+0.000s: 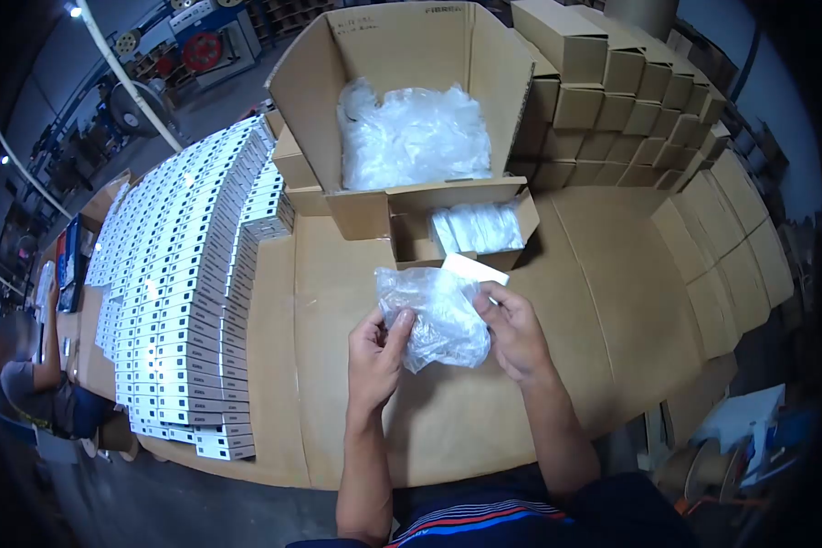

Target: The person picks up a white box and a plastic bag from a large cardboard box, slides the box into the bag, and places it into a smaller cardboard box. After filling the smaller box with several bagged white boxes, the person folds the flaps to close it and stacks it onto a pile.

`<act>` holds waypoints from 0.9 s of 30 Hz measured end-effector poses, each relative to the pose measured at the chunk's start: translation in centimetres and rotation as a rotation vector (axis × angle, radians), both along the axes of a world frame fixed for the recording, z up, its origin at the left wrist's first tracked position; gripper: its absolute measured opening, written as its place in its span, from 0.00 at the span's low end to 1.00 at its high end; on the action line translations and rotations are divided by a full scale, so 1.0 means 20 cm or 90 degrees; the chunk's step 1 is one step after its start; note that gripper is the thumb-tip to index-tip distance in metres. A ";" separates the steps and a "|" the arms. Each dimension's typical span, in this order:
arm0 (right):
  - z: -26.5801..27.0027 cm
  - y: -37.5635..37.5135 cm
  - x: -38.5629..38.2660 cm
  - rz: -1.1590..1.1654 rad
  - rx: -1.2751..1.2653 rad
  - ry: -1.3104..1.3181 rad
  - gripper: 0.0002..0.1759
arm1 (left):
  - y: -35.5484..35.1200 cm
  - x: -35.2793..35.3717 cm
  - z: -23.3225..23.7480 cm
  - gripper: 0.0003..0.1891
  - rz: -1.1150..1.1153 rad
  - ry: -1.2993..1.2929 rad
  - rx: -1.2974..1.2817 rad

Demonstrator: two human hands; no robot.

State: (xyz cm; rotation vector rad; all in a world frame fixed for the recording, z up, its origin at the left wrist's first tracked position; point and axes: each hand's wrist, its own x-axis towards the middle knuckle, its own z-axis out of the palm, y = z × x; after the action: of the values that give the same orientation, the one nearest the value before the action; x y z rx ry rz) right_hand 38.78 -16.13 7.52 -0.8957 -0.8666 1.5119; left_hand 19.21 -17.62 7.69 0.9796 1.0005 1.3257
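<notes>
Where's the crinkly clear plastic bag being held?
The bag is at the head view's centre, between left hand and right hand, just below the small open brown cardboard box.

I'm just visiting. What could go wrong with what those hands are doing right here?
The thin plastic bag is crumpled between the left hand and right hand; a corner of the white item at its top might snag or tear it.

The stacked white boxes reach close to the table's near edge, so a bump could perhaps knock some down.
</notes>
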 end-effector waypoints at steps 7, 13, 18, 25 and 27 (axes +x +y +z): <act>-0.14 0.02 0.04 -0.061 0.020 0.097 0.06 | -0.07 -0.06 -0.06 0.09 -0.005 0.097 -0.031; -0.23 -0.02 0.08 -0.113 -0.137 0.300 0.11 | -0.10 -0.09 -0.15 0.24 0.047 -0.276 -0.038; -0.26 -0.08 0.05 -0.074 -0.290 0.419 0.16 | -0.07 0.00 -0.31 0.34 0.105 0.207 0.210; -0.23 -0.16 0.04 0.008 -0.247 0.206 0.21 | 0.14 -0.05 -0.14 0.14 -0.097 0.285 0.411; -0.22 -0.17 0.05 0.006 -0.133 0.091 0.29 | 0.07 -0.02 -0.13 0.11 -0.027 0.290 0.182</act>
State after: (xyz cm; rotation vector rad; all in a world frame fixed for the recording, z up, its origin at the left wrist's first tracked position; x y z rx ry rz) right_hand 39.85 -19.52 3.06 -0.9211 -0.6174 1.6743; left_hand 18.80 -16.22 5.14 1.5600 1.1373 1.2581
